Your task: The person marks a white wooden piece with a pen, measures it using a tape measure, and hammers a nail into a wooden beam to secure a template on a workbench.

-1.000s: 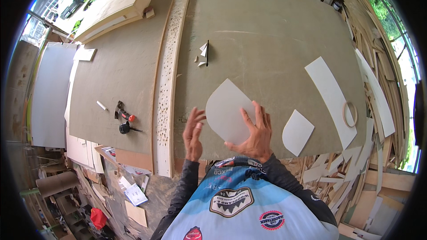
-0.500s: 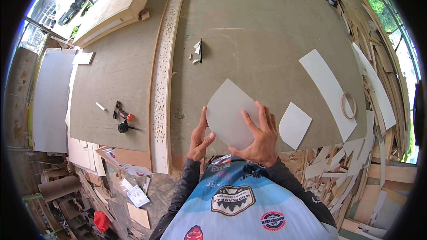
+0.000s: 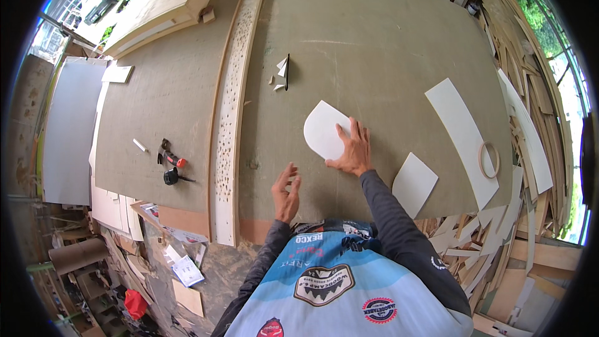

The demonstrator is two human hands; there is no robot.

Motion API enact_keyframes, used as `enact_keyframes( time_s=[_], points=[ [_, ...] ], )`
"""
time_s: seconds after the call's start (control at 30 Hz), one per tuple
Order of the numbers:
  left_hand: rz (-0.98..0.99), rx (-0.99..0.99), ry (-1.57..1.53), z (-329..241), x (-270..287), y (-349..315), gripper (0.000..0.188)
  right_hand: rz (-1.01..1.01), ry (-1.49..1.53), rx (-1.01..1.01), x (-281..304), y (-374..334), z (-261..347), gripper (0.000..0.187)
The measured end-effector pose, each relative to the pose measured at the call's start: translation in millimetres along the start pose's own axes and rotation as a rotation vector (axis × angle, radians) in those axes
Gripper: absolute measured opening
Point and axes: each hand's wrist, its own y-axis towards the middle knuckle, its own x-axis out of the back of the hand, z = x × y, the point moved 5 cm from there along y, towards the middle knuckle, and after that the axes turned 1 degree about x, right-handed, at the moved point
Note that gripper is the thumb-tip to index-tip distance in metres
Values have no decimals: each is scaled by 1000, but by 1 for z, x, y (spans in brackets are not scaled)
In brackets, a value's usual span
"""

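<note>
A white leaf-shaped piece of sheet board (image 3: 324, 128) lies low over or on the table in front of me. My right hand (image 3: 353, 151) grips its right side, the thumb at the lower corner and the fingers along the edge and top face. Apart from the board, nearer my body, is my left hand (image 3: 286, 195), its fingers stretched out and holding nothing. A second white piece of similar shape (image 3: 414, 182) rests to the right, partly covered by my right sleeve. Whether the held piece touches the tabletop I cannot tell.
A large grey-brown table (image 3: 374, 43) carries a speckled long strip (image 3: 229, 100), a claw hammer (image 3: 168, 153), a tape measure (image 3: 171, 176) and small white scraps (image 3: 282, 67). On the right are a curved white strip (image 3: 458, 134) and a ring (image 3: 489, 160). Offcuts (image 3: 465, 234) lie beyond the table.
My left hand has let go of the board and drawn back. The right hand has carried it forward and lowered it; its face now looks brighter and smaller.
</note>
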Motion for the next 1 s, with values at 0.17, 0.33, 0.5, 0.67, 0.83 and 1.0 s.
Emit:
enact_keyframes(
  time_s=[0.17,0.33,0.5,0.67,0.83,1.0],
  points=[
    [-375,-178,451,17,90,33,42,133,-134,-8,-36,63,-31,105],
    [-526,130,896,52,166,38,56,244,-131,-22,-41,120,-30,111],
    [-478,168,918,73,175,31,67,284,-170,28,-52,160,-36,109],
    [-456,188,919,70,171,36,69,310,-158,110,-54,182,-41,107],
    [-453,177,921,68,172,37,69,310,-135,179,-56,194,-40,106],
    [-452,171,912,71,174,37,69,296,-94,241,-56,205,-39,106]
  ],
)
